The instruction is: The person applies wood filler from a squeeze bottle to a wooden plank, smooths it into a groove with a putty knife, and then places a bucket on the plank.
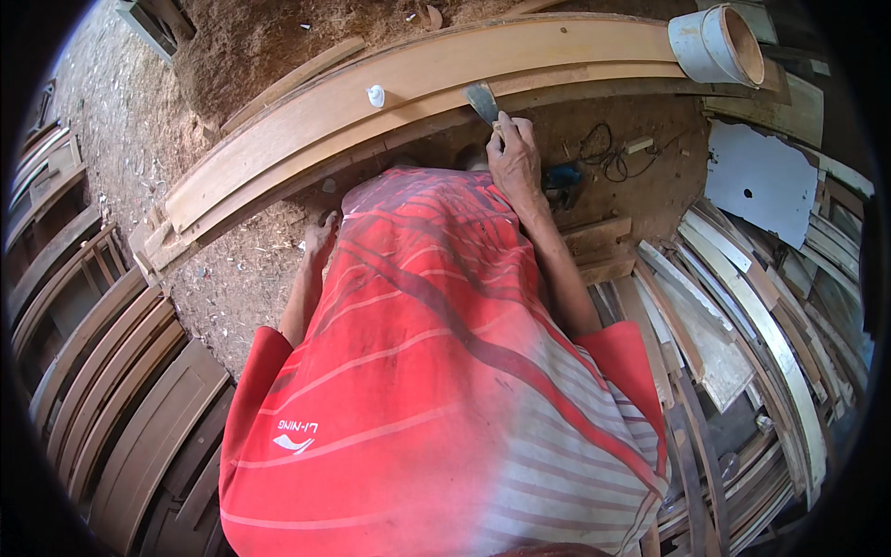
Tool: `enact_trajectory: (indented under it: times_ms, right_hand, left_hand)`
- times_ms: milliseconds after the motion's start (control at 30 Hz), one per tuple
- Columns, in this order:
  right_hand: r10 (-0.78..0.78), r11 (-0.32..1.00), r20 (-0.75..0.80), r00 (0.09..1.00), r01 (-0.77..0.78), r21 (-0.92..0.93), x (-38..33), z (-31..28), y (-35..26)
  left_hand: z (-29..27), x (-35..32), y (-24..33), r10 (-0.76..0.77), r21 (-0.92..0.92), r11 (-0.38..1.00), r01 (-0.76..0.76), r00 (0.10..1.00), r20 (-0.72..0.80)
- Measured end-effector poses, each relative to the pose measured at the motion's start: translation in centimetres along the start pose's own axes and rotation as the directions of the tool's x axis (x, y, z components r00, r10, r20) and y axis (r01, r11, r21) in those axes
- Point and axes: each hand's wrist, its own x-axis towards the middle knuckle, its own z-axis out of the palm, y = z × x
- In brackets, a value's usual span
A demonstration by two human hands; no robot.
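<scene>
My right hand (516, 160) is closed round the handle of a putty knife (483, 102). Its broad metal blade points away from me, over the near edge of a long pale wooden board (445, 67). Whether blade and wood touch, I cannot tell. My left hand (319, 236) hangs low beside my left leg, against the hem of my red shirt, its fingers mostly hidden. A small white plastic piece with a narrow tip (375, 96) sits on the board, left of the blade. At the board's right end stands a pale blue-grey round container (715, 46).
Stacked wooden panels (158, 436) line the left side. More boards and strips (742, 306) crowd the right, with a white sheet (761, 181) above them. Near my right forearm lie a blue power tool (561, 176) and a dark cord (608, 153) on the dirt floor.
</scene>
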Motion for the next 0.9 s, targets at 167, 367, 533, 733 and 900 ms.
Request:
enact_trajectory:
  times_ms: [167,367,533,733,900]
  right_hand:
    - [0.036,0.992,-0.059,0.998,-0.042,-0.122,0.6,-1.3,1.4]
    - [0.184,0.963,-0.200,0.962,-0.218,-0.161,2.4,-3.9,4.6]
    - [0.160,0.967,-0.172,0.972,-0.189,-0.169,2.9,-4.5,3.9]
    - [0.121,0.969,-0.174,0.977,-0.154,-0.191,3.0,-5.1,5.6]
    - [0.180,0.957,-0.163,0.970,-0.211,-0.199,3.3,-7.1,7.5]
  left_hand:
    - [-0.3,0.6,-0.2,-0.019,0.021,1.000,0.019,1.000,0.003]
    - [0.0,0.3,-1.1,0.059,-0.034,0.998,-0.059,0.998,-0.002]
    - [0.6,0.1,-1.1,0.035,0.053,0.998,-0.035,0.999,-0.014]
    - [1.5,0.2,-1.4,0.018,-0.015,1.000,-0.017,1.000,0.020]
    - [1.6,0.6,-4.7,-0.167,-0.249,0.953,0.172,0.985,0.041]
